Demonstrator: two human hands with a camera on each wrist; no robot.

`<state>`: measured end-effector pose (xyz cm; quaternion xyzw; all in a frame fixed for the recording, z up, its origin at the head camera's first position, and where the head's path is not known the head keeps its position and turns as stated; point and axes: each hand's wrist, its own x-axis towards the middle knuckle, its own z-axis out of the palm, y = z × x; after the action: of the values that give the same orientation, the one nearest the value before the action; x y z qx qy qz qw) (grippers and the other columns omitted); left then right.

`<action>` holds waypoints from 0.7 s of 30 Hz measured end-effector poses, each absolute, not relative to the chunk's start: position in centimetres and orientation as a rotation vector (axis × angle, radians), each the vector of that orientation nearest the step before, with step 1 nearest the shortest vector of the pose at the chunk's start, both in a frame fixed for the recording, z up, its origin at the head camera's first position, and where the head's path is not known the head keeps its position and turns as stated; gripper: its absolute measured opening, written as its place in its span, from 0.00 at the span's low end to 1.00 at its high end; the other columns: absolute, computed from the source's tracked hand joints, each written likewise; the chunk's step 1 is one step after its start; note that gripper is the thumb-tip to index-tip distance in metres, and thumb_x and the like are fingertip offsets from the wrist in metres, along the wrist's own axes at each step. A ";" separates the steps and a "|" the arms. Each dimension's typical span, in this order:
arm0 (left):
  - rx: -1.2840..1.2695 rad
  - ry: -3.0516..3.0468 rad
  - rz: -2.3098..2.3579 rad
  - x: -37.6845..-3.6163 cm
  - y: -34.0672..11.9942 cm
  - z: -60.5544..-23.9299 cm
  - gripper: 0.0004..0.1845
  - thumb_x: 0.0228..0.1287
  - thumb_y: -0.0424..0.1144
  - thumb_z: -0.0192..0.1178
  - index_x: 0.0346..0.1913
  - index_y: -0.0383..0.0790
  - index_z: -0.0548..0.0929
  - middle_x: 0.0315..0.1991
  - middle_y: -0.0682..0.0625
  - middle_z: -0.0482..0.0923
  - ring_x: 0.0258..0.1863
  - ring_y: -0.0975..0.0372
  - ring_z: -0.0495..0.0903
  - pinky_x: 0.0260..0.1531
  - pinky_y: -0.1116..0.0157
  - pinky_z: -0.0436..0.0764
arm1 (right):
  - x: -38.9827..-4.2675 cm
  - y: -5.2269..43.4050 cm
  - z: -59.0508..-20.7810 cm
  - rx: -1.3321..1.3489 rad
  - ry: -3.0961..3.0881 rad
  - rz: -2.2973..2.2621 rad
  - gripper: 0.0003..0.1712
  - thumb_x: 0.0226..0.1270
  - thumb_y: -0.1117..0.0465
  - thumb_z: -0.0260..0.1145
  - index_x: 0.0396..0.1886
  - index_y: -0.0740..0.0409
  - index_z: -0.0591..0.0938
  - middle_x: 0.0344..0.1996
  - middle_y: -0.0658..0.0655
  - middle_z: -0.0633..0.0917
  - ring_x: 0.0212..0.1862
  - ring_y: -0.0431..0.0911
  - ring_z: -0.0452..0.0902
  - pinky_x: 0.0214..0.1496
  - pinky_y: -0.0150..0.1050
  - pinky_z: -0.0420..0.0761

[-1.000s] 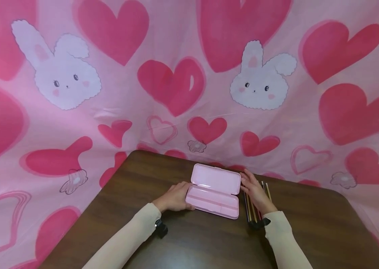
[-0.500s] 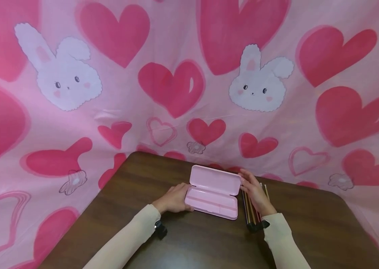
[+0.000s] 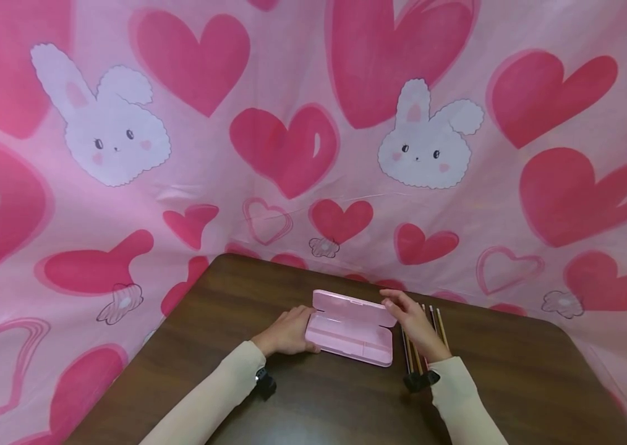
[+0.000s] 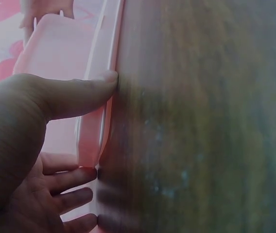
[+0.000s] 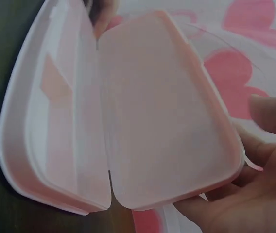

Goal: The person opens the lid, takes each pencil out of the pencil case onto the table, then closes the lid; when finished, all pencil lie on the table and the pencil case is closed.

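A pink pencil case [image 3: 349,341] lies open on the dark wooden table [image 3: 514,377]. Its tray looks empty in the right wrist view, where the lid [image 5: 167,111] tilts over the tray [image 5: 55,116]. My left hand [image 3: 289,330] grips the case's left end, thumb [image 4: 79,94] on the front rim. My right hand [image 3: 410,316] holds the lid [image 3: 351,306] at its right edge, with thumb and fingers [image 5: 254,194] round the rim. Several coloured pencils [image 3: 439,321] lie on the table beside the case, partly under my right hand.
A pink cloth with red hearts and white bunnies [image 3: 425,142] hangs close behind and around the table. The table's rounded far corner [image 3: 224,259] lies left of the case. Bare wood stretches to the right [image 3: 541,371] and in front [image 3: 336,402].
The lid has swung forward and down toward the tray under my right hand. My left hand has stayed at the case's left end.
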<state>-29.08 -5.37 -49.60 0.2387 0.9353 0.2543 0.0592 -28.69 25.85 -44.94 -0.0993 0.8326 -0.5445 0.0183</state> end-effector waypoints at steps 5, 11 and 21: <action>0.710 2.892 0.727 -28.9 -5.3 -49.7 0.45 0.48 0.55 0.78 0.65 0.35 0.71 0.60 0.43 0.76 0.64 0.49 0.72 0.68 0.47 0.70 | -28.4 25.4 -45.2 -0.408 2.744 -1.409 0.18 0.77 0.56 0.60 0.61 0.54 0.81 0.59 0.63 0.83 0.58 0.54 0.79 0.62 0.52 0.81; 0.688 2.870 0.807 -28.7 -5.2 -49.6 0.50 0.42 0.54 0.82 0.64 0.30 0.70 0.58 0.40 0.75 0.60 0.48 0.73 0.65 0.48 0.73 | -27.8 25.5 -45.1 -0.505 2.730 -1.213 0.13 0.72 0.51 0.65 0.53 0.43 0.86 0.55 0.54 0.86 0.59 0.53 0.78 0.64 0.58 0.79; 0.579 2.805 0.933 -28.9 -5.4 -48.3 0.67 0.40 0.61 0.80 0.79 0.37 0.54 0.78 0.38 0.58 0.78 0.44 0.57 0.75 0.41 0.62 | -27.5 25.0 -45.6 -0.595 2.653 -1.077 0.17 0.64 0.57 0.72 0.53 0.42 0.85 0.61 0.55 0.82 0.63 0.56 0.75 0.69 0.64 0.72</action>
<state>-28.90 -5.42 -48.30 0.1918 0.9292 0.3091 0.0645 -27.54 24.96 -45.56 -0.2023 0.9019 -0.3660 0.1084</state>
